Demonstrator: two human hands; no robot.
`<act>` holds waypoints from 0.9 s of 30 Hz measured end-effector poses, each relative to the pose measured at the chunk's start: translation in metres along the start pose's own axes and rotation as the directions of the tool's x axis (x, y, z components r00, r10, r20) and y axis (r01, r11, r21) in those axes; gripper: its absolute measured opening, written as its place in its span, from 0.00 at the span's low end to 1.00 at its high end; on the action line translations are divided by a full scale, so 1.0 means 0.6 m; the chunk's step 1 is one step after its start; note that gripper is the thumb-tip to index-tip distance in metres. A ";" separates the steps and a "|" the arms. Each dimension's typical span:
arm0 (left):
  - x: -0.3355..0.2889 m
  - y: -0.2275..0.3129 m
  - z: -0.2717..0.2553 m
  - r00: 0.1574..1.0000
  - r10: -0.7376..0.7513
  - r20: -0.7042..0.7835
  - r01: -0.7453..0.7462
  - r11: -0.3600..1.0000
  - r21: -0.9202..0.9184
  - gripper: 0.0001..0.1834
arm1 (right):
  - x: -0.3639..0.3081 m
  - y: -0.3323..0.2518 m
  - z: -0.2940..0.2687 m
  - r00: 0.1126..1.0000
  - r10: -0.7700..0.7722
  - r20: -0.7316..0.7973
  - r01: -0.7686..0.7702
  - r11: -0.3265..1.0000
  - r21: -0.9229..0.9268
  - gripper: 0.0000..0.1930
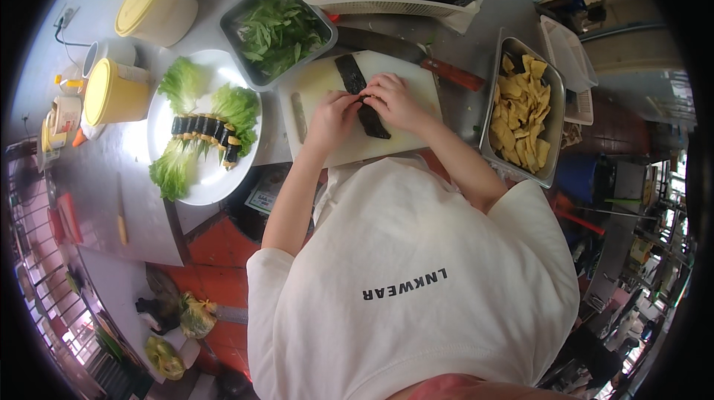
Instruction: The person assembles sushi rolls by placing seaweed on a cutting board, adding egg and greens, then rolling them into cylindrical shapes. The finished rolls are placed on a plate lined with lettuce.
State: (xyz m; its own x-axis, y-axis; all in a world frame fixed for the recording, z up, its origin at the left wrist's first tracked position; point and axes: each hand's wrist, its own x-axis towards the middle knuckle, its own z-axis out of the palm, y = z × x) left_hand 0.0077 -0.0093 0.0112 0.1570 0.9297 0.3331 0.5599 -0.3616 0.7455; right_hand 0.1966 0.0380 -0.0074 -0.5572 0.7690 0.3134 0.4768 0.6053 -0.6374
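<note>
A dark strip of seaweed point(374, 123) lies lengthwise on the white cutting board point(416, 132), its far and near ends showing past my fingers. Over its middle, the fingertips of my left hand point(337, 119) and my right hand point(398, 105) meet in a pinch. Whatever small thing they grip there is mostly hidden under the fingers. A cleaver with a wooden handle point(452, 73) rests across the board's far right corner. On the left, a white plate point(160, 128) carries lettuce leaves point(182, 81) and a curved row of seaweed-wrapped rolls point(201, 128).
Beyond the board stand a metal tray of green leaves point(274, 32) and a cream basket point(320, 2) of dark seaweed sheets. A metal tray point(487, 148) of yellow fried pieces point(520, 113) is at the right. Yellow-lidded tubs point(104, 95) and a thin knife point(121, 214) are left.
</note>
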 end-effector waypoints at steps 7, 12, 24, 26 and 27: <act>0.022 -0.022 -0.006 0.992 -0.068 0.106 0.081 0.989 -0.122 0.07 | -0.002 0.003 -0.020 0.999 -0.027 0.044 0.020 0.987 0.157 0.11; 0.021 -0.023 -0.002 0.994 -0.091 0.052 0.096 0.989 -0.113 0.07 | 0.004 -0.001 -0.018 0.997 -0.073 -0.013 0.074 0.993 0.088 0.09; 0.020 -0.026 -0.005 0.997 -0.020 0.069 0.026 0.995 -0.093 0.10 | 0.016 0.019 -0.006 0.993 -0.087 -0.077 0.083 0.995 -0.054 0.11; 0.022 -0.027 -0.011 0.996 0.064 0.058 -0.061 0.996 -0.058 0.10 | 0.016 0.002 -0.012 0.989 -0.091 -0.117 0.091 0.996 -0.007 0.12; 0.023 -0.030 -0.010 0.997 0.063 0.050 -0.059 0.996 -0.072 0.10 | 0.011 -0.009 -0.019 0.992 -0.093 -0.084 0.095 0.995 0.017 0.11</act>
State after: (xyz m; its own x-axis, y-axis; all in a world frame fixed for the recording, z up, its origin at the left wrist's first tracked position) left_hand -0.0051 0.0095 0.0059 0.2326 0.9074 0.3501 0.4896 -0.4203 0.7640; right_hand 0.1980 0.0421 0.0063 -0.5403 0.7237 0.4293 0.4100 0.6719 -0.6168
